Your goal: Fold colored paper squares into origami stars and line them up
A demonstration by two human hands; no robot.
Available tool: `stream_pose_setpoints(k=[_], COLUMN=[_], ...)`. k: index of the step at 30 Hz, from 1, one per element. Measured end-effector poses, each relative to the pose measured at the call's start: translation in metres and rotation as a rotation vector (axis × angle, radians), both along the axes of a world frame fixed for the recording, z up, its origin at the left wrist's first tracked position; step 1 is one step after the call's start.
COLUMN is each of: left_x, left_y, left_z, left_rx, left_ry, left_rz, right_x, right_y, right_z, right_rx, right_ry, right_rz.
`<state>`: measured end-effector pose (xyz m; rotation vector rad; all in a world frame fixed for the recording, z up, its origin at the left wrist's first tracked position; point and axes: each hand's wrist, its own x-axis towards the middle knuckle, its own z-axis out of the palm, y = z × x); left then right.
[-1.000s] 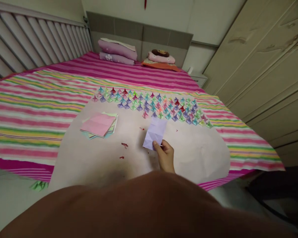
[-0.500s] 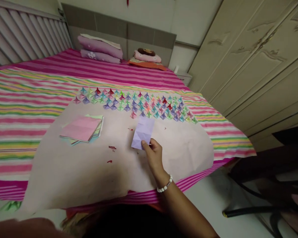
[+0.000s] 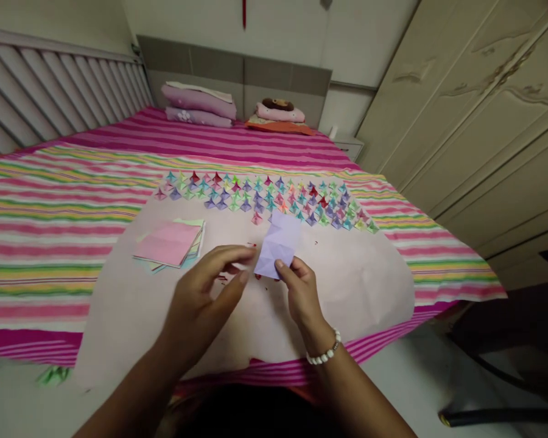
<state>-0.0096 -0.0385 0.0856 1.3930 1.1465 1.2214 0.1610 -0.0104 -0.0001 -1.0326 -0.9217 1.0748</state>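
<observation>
A creased, folded piece of lavender origami paper (image 3: 279, 243) is pinched by its lower edge between the thumb and fingers of my right hand (image 3: 302, 292). My left hand (image 3: 210, 292) hovers just left of it, thumb and fingers apart, holding nothing. Left of that hand lies a stack of square coloured paper (image 3: 167, 243) with a pink sheet on top. Beyond the held paper, several rows of small folded paper pieces (image 3: 258, 201) in many colours stand on a large pale sheet (image 3: 132, 322).
The pale sheet covers part of a bed with a striped bedspread (image 3: 41, 243). Small red scraps (image 3: 223, 278) lie near my left hand. Folded bedding (image 3: 198, 106) sits by the headboard. A wardrobe (image 3: 475, 121) stands at the right, and green crumpled paper (image 3: 53, 375) is on the floor.
My left hand has come into view from below and reached close to the lavender paper. My right hand still holds the paper. The whole view has shifted slightly.
</observation>
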Motion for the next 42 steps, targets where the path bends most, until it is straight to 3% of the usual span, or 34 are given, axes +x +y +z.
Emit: stream_pose_setpoints(k=[3,7,11,16,21,27,34,39,42], left_x=[0.005,0.013,0.017,0.016,0.012,0.006,-0.002,-0.001,0.010], left_y=[0.019,0.036,0.037,0.035,0.033,0.033,0.036,0.042,0.039], left_z=[-0.020,-0.038,-0.037,-0.032,-0.037,-0.038,-0.035,-0.050,-0.067], left_rx=[-0.026,-0.294,-0.328,-0.329,-0.338,-0.257,-0.317,-0.285,-0.334], left_ry=[-0.008,-0.291,-0.426,-0.378,-0.315,-0.219,-0.122,-0.587,-0.689], left_rz=[0.011,-0.146,-0.285,-0.216,-0.194,-0.126,-0.237,-0.223,-0.283], right_x=[-0.002,-0.007,-0.009,-0.007,-0.004,0.002,0.005,0.003,-0.004], right_y=[-0.004,-0.010,-0.014,-0.013,-0.007,-0.007,-0.006,-0.001,-0.001], right_z=[0.007,0.012,0.009,0.005,0.011,0.019,0.023,0.024,0.021], right_rx=[-0.001,0.014,0.013,0.004,0.029,0.076,-0.059,-0.131,-0.146], right_ry=[0.052,0.055,0.004,-0.011,0.047,-0.113,0.070,0.387,0.479], right_rz=[0.050,0.163,0.245,0.282,0.213,0.109,0.177,0.129,0.123])
